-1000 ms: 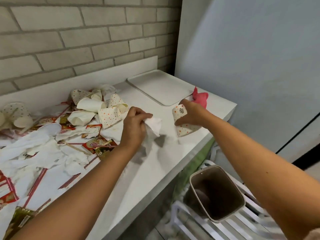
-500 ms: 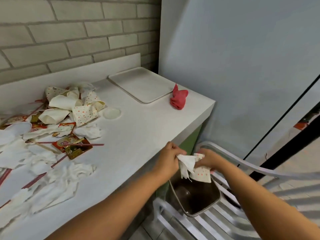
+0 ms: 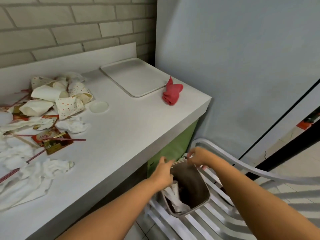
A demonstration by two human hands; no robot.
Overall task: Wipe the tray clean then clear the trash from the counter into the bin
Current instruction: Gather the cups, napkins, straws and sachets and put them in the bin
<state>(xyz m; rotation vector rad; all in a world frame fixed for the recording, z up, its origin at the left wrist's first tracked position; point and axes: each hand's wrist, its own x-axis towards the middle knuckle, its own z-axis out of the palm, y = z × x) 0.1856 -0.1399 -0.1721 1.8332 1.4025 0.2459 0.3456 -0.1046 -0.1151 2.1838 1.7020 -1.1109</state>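
L hand (image 3: pixel 163 172) & R hand (image 3: pixel 199 156) over bin (image 3: pixel 206 199), fingers loose, nothing held. White paper (image 3: pixel 173 196) inside bin, which sits on slatted chair (image 3: pixel 225 220) by counter (image 3: pixel 129 129). Tray (image 3: pixel 133 77) at back corner, red cloth (image 3: pixel 172 94) just beside it. Trash pile (image 3: pixel 57 99) at left.

Empty hands above the bin (image 3: pixel 192 186)
Left hand (image 3: pixel 163 172) and right hand (image 3: pixel 199 156) hover over its rim; crumpled paper (image 3: pixel 174 196) lies inside

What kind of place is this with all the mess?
Probably a cafe or fast-food shop being tidied: a serving tray sits on the white counter, used paper cups, straws and napkins lie heaped there, and a bin stands beside it.
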